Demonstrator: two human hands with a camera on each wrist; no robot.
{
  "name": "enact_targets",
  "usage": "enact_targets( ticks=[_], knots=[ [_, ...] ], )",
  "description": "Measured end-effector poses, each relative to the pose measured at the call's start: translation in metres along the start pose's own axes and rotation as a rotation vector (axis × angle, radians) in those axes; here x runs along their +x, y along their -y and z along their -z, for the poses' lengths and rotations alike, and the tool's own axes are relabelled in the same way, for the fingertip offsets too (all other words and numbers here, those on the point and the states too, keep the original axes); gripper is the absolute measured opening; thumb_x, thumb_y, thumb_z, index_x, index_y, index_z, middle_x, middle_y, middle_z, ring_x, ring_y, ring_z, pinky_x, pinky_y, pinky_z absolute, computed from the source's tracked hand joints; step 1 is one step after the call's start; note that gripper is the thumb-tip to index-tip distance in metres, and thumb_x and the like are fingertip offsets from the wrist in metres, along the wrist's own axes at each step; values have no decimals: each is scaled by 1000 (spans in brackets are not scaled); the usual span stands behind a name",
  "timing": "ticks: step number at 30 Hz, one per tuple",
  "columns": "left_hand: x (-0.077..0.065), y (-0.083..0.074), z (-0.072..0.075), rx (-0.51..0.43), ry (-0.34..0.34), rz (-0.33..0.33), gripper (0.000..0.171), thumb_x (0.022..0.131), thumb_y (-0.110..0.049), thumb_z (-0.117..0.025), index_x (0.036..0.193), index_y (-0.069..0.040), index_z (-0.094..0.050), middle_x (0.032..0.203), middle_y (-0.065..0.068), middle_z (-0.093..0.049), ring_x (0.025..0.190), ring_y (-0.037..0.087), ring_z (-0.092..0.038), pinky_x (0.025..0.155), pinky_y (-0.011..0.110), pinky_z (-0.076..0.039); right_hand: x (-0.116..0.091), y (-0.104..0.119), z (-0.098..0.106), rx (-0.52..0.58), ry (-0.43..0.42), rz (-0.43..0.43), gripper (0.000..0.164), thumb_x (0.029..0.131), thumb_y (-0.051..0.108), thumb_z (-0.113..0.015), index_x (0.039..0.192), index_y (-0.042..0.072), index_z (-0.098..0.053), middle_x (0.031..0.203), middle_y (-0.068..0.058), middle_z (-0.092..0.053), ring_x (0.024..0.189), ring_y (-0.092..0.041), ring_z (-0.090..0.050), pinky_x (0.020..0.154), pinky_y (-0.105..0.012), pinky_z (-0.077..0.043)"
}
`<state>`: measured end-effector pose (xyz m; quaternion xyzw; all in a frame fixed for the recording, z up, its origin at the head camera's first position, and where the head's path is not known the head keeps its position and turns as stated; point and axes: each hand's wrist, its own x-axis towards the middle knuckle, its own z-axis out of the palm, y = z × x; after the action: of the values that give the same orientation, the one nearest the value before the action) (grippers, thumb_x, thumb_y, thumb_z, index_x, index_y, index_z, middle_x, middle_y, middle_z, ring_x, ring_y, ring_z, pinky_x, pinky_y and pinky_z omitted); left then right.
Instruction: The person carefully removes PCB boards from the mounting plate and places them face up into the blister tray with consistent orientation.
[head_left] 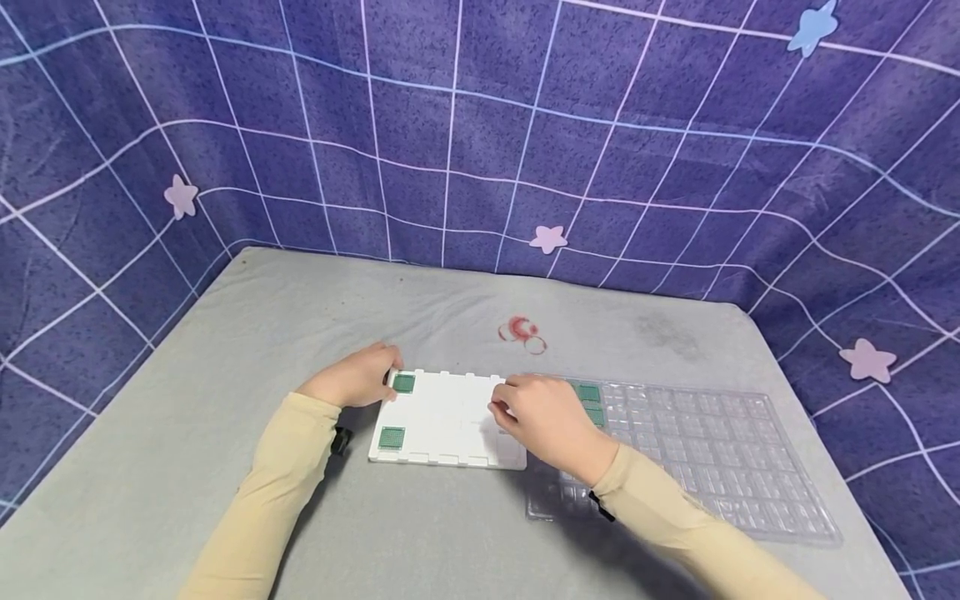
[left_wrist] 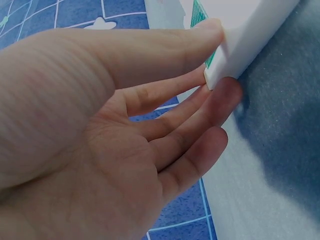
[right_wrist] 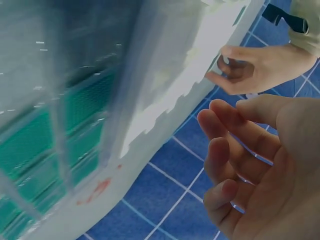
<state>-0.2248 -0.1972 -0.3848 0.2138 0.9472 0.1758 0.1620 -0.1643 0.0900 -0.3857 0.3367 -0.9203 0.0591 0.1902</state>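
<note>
A white rectangular tray (head_left: pixel 450 417) lies flat on the table, with green square chips at its upper left corner (head_left: pixel 403 383) and lower left corner (head_left: pixel 392 437). My left hand (head_left: pixel 356 377) holds the tray's left end, thumb over the top beside the upper chip and fingers against the outer side. Over the tray's right end hovers my right hand (head_left: pixel 551 417), its fingers loosely bent and thumb close to the index finger. Nothing shows between them in the right wrist view. To the right, a clear plastic compartment tray (head_left: pixel 712 442) holds green chips (head_left: pixel 588 392) in its left part.
Grey cloth (head_left: pixel 300 292) covers the table, with a red stain (head_left: pixel 519 327) behind the trays. A purple grid-patterned curtain (head_left: pixel 420 125) closes off the back and sides. My right forearm crosses the clear tray's near left part.
</note>
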Motion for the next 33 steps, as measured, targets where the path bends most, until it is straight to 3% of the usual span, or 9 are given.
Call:
enact_targets(
  ticks=[10,22,27,33],
  knots=[
    [-1,-2,1,-18,0,18,36,91,-7,-72,123,5,-60,123,20,-61,113,31,-59,104,49,-50,34,18,-11,-16,-17,83,6,86,16,-76,83,20,-73,74,9,-66,65,-7,-62,51,-23,-50],
    [-3,0,-2,2,-18,3,32,89,-6,-73,117,4,-61,117,19,-62,109,31,-61,98,47,-53,77,49,-34,-88,102,136,6,88,27,-77,89,24,-72,82,12,-69,72,-8,-67,58,-23,-54],
    [-3,2,-4,-10,3,20,32,90,-7,-73,118,2,-60,120,17,-62,110,30,-61,97,47,-54,87,57,-44,-112,158,149,11,90,32,-76,99,24,-73,81,11,-66,70,-7,-65,53,-21,-50],
    [-1,2,-2,-17,-2,10,28,89,-6,-73,113,0,-61,108,13,-60,93,22,-55,84,39,-51,95,60,-51,-115,192,145,15,93,38,-74,100,25,-71,87,11,-69,74,-9,-66,53,-23,-50]
  ],
)
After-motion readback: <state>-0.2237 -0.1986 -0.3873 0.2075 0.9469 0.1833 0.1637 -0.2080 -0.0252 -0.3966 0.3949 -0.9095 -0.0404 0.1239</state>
